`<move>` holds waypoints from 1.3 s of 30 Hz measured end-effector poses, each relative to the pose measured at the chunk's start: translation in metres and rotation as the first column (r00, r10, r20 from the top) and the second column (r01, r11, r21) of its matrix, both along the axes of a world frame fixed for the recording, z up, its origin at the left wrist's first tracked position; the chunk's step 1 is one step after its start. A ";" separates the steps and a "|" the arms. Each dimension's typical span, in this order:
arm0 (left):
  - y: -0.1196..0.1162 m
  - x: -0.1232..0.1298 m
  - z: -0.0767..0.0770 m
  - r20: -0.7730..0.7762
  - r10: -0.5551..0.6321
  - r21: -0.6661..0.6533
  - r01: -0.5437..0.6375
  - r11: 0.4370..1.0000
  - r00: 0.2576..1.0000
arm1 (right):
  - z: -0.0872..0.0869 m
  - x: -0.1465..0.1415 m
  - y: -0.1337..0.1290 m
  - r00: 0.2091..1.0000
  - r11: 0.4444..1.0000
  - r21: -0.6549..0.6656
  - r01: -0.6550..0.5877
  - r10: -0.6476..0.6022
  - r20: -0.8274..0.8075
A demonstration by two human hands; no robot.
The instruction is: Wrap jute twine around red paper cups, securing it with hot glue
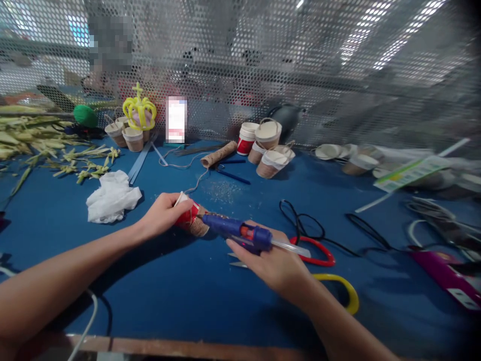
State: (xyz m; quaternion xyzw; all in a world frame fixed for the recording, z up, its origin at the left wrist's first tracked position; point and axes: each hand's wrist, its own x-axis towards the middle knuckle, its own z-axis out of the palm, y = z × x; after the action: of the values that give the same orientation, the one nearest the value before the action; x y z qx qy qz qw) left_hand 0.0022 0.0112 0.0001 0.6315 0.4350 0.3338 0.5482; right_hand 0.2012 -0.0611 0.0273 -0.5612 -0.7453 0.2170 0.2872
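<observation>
Gripping red, twine-wrapped paper cup [191, 218] (illegible) in curled left hand [164, 212], blue plastic glue gun [228, 226] in curled right hand [277, 261].

Roll [220, 154] behind cup [196, 225], glue gun [229, 227] right

Scissor blades [239, 264] mostly behind the right hand [278, 263], bright screen [176, 119] illegibly blurred

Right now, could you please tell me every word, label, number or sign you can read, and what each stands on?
No text can be read.
Green-and-white packet: print too blurred.
Upright screen: pixelated, unreadable.
Red cup in the left hand: any lettering too small to tell.
</observation>
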 end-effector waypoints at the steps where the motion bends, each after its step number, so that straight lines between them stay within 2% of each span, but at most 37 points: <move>1: 0.000 0.000 0.000 -0.011 0.007 0.008 -0.007 1.000 1.000 | -0.001 0.000 -0.001 1.000 1.000 0.006 -0.001 0.001 0.007; 7: 0.000 0.000 -0.003 -0.036 0.044 0.012 -0.043 0.999 0.998 | -0.003 0.000 -0.005 0.998 0.999 -0.002 -0.054 0.054 0.024; 13: 0.000 0.000 -0.004 0.014 0.003 -0.010 -0.003 1.000 1.000 | -0.004 0.001 -0.004 0.999 0.999 0.043 -0.005 0.003 0.044; 18: 0.000 -0.001 -0.006 -0.029 0.044 -0.003 -0.044 0.999 0.999 | -0.002 0.000 -0.005 0.997 0.997 0.011 -0.076 0.076 0.032; 22: 0.000 -0.002 -0.007 -0.016 0.027 0.001 -0.027 1.000 0.999 | -0.003 0.000 -0.006 0.998 0.999 0.046 -0.028 0.025 0.049; 32: -0.002 0.000 -0.003 -0.031 0.050 0.010 -0.050 0.999 0.998 | -0.001 0.000 -0.007 0.997 0.996 0.054 -0.070 0.067 0.049; 36: -0.002 0.001 -0.002 -0.043 0.074 0.013 -0.074 0.997 0.996 | -0.002 0.001 -0.008 0.993 0.994 0.019 -0.108 0.107 0.057; 39: -0.002 0.000 -0.003 -0.028 0.056 0.004 -0.056 0.998 0.998 | -0.003 0.001 -0.006 0.997 0.997 0.037 -0.066 0.064 0.052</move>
State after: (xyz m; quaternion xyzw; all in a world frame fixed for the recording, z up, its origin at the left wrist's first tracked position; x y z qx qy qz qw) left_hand 0.0023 0.0088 -0.0024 0.6246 0.4597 0.3407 0.5315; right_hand 0.2021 -0.0670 0.0246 -0.5362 -0.7743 0.1977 0.2718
